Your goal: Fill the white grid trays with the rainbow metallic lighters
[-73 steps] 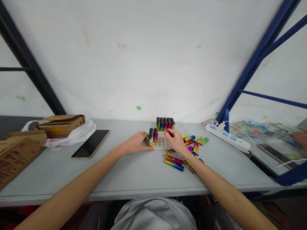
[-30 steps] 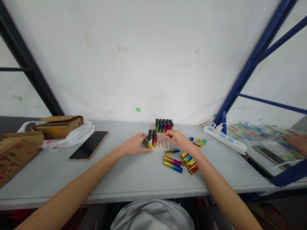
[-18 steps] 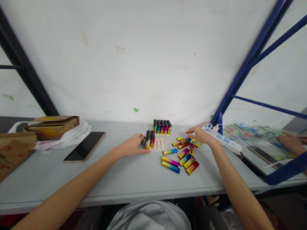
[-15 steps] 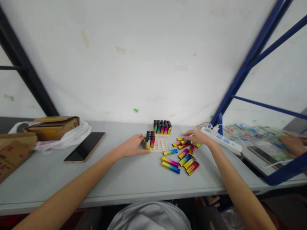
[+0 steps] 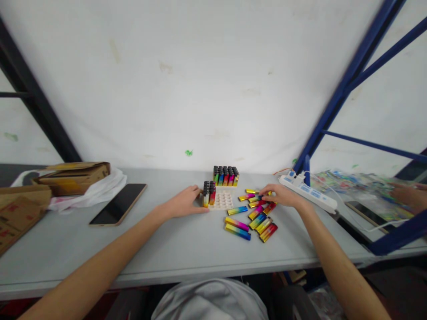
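My left hand (image 5: 183, 203) steadies the left side of a white tray (image 5: 224, 201) with rows of round holes, its fingers at the far corner and its thumb along the near one. Two columns of lighters (image 5: 209, 195) with black tops stand upright at that tray's left end. To the right, my right hand (image 5: 278, 194) is closed at the fingertips on the end of a blue-and-yellow lighter (image 5: 255, 199) in a loose pile. Other shiny lighters (image 5: 256, 221) in yellow, pink, blue and red lie flat nearer to me.
A full block of upright lighters (image 5: 226, 176) stands behind the tray. On the left lie a phone (image 5: 118, 204) and cardboard boxes (image 5: 71, 178) with a white plastic bag. A power strip (image 5: 310, 195) and blue frame (image 5: 333, 111) are at right, with another person's hand (image 5: 412, 198) beyond.
My right hand has lowered onto the pile and its fingers have drawn together at a lighter. Some lighters under it have shifted. My left hand stays at the tray.
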